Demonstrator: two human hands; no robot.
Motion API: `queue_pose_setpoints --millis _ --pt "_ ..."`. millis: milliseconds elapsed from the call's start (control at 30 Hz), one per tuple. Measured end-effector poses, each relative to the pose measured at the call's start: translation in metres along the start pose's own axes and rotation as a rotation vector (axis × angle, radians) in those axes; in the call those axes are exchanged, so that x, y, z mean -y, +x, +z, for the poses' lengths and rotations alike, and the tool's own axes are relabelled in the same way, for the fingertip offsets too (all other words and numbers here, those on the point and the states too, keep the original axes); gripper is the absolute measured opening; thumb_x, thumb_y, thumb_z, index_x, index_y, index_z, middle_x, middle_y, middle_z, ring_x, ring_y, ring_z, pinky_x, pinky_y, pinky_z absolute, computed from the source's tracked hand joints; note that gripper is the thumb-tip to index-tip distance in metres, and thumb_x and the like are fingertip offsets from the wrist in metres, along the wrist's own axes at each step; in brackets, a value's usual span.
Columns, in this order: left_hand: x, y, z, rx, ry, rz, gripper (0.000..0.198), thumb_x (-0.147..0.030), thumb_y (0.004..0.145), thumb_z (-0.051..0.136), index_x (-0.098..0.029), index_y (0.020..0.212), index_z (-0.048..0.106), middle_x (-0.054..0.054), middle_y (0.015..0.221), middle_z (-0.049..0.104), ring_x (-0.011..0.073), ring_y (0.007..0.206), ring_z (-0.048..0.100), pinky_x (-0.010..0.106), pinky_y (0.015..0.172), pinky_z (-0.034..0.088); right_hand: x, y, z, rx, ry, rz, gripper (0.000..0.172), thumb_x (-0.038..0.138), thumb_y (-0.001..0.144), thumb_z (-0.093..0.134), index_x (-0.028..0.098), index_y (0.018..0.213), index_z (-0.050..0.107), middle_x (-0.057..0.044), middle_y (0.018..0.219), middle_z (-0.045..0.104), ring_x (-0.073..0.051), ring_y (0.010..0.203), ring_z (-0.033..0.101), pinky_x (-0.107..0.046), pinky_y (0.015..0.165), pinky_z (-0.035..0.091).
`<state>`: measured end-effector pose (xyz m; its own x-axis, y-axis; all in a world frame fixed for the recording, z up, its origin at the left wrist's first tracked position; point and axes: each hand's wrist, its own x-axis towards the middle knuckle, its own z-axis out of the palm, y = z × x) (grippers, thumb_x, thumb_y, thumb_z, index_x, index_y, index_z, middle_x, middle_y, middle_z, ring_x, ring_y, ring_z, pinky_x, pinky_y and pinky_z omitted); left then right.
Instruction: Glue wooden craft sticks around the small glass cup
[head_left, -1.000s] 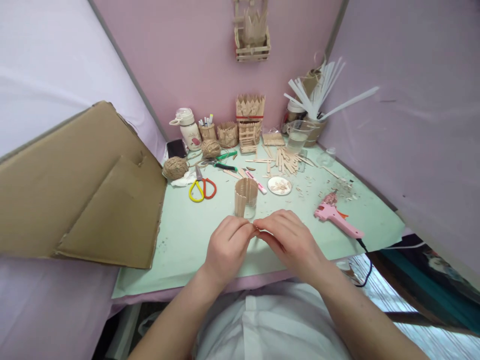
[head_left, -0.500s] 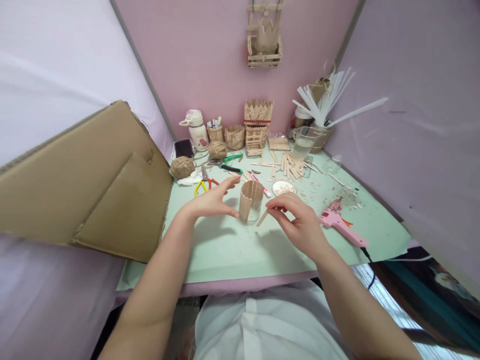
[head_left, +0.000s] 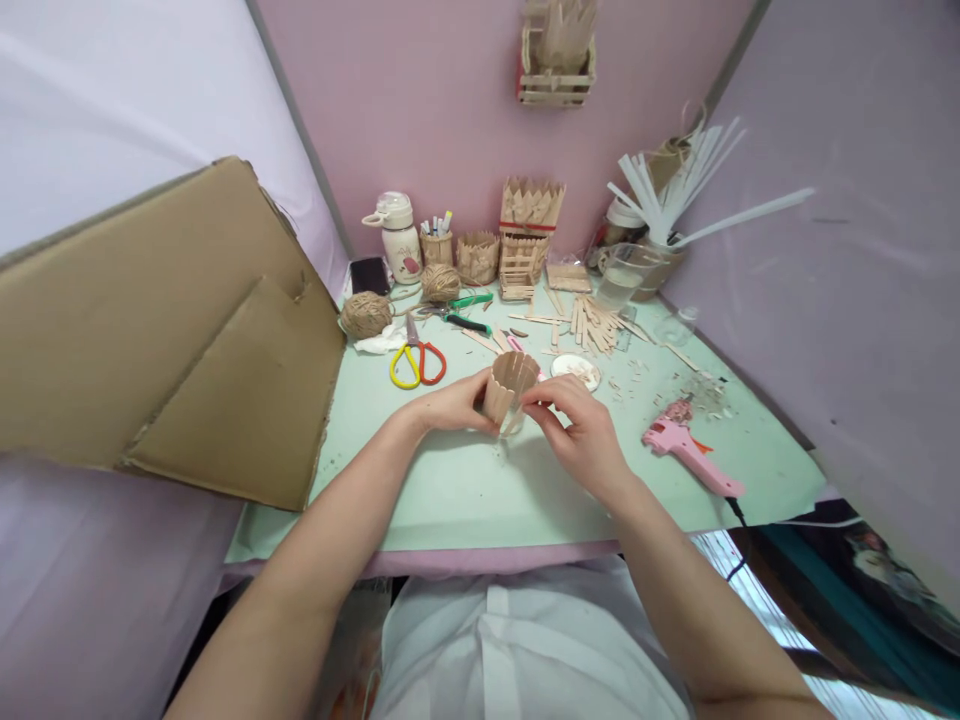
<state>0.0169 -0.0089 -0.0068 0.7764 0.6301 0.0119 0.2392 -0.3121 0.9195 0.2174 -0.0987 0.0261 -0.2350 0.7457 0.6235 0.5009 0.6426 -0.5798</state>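
A clear cup (head_left: pixel 501 391), partly covered in upright wooden sticks, stands in front of me on the table. My left hand (head_left: pixel 459 402) is closed around its left side, thumb at the front and fingers partly hidden behind. With fingertips pinched, my right hand (head_left: pixel 574 432) holds a thin wooden craft stick (head_left: pixel 514 420) against the cup's bare front right side. The stick is upright and slightly tilted. Just behind the right hand lies a white dish (head_left: pixel 576 370) with small wood pieces.
A pink glue gun (head_left: pixel 691 455) with a cord lies at the right. Scissors (head_left: pixel 417 362), twine balls (head_left: pixel 365 315) and pliers (head_left: pixel 466 324) are at the left and back. Loose craft sticks (head_left: pixel 592 325) lie behind the dish. A large cardboard sheet (head_left: pixel 202 390) leans at the left.
My left hand has closed in on the cup and now grips it. The right hand has brought its craft stick leftward to the cup's side. The view has shifted slightly.
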Motion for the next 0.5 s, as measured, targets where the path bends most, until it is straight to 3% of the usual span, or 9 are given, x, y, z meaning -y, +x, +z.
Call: queue_pose_setpoints --millis 500 --pt "-0.0023 0.0017 0.0069 -0.073 -0.035 -0.001 0.079 -0.020 0.059 0.079 -0.017 0.131 0.046 0.010 0.128 0.058 0.0291 0.118 0.056 0.040 0.097 0.046 -0.0044 0.0011 0.0040 -0.037 -0.007 -0.003 0.011 0.018 0.092 0.055 0.024 0.088 0.063 -0.003 0.083 0.066 -0.020 0.081 0.058 -0.037 0.076 0.045"
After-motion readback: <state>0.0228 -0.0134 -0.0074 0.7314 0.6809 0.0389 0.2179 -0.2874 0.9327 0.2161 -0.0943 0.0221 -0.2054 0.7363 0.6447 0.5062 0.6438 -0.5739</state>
